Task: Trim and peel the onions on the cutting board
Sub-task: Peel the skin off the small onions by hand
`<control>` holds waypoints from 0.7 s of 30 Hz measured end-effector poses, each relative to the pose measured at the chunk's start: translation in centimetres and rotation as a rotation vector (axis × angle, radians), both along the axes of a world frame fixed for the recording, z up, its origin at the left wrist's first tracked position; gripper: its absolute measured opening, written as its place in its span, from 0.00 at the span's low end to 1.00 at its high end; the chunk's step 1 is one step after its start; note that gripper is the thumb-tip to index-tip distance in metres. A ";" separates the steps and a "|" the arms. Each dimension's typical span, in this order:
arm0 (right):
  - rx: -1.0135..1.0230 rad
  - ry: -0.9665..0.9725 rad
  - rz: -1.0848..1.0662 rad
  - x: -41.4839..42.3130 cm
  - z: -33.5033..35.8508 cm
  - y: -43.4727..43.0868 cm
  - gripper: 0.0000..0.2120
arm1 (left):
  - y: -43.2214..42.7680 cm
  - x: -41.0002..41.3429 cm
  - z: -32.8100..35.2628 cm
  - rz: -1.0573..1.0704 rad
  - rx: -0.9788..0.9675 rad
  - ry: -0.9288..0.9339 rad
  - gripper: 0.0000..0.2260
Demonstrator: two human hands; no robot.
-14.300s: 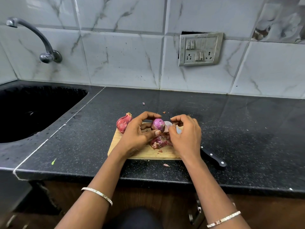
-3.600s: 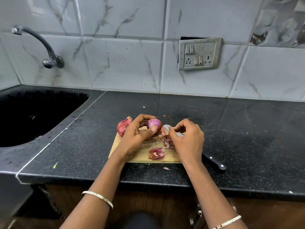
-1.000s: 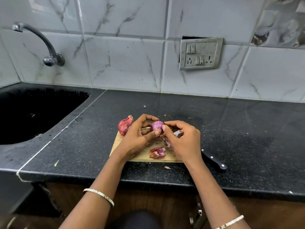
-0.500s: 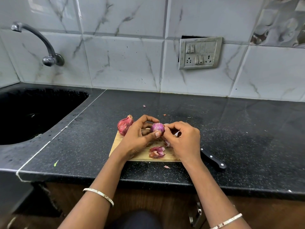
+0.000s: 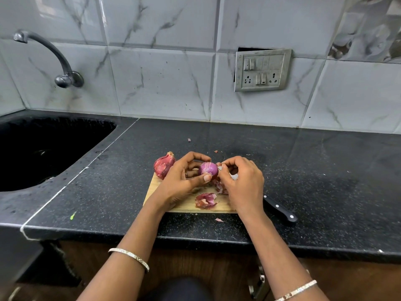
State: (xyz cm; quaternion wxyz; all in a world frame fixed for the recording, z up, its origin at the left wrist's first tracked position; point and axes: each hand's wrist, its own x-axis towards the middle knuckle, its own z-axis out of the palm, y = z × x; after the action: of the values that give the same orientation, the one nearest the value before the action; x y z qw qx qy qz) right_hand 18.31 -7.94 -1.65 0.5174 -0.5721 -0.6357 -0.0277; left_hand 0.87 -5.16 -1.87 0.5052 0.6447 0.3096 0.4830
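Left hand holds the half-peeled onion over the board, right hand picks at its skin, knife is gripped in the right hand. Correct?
Not quite. The knife is not gripped; the head view shows it lying on the counter, handle beyond the right hand. The rest stands: left hand holds the onion over the board, right hand picks at its skin.

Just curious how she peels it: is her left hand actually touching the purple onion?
Touching. The head view shows the left hand holding the purple onion, thumb tip pressed on its front and fingers curled behind it, above the cutting board.
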 end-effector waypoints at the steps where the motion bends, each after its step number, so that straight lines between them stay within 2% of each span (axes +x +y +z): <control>1: -0.013 0.002 -0.014 0.0 0.0 0.0 0.05 | -0.1 0.0 0.1 -0.008 0.003 0.002 0.23; 16: -0.145 0.035 -0.180 0.4 -0.1 0.4 0.02 | -0.5 -0.2 0.7 -0.030 0.027 -0.008 0.20; 21: -0.091 0.046 -0.118 0.3 0.1 0.1 0.04 | -0.3 -0.1 0.4 0.014 0.004 -0.018 0.20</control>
State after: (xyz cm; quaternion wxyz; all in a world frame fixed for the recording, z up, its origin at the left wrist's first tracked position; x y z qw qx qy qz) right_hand 18.57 -7.82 -1.50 0.5027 -0.6320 -0.5896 -0.0159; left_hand 0.79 -5.50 -1.44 0.5032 0.6392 0.3088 0.4928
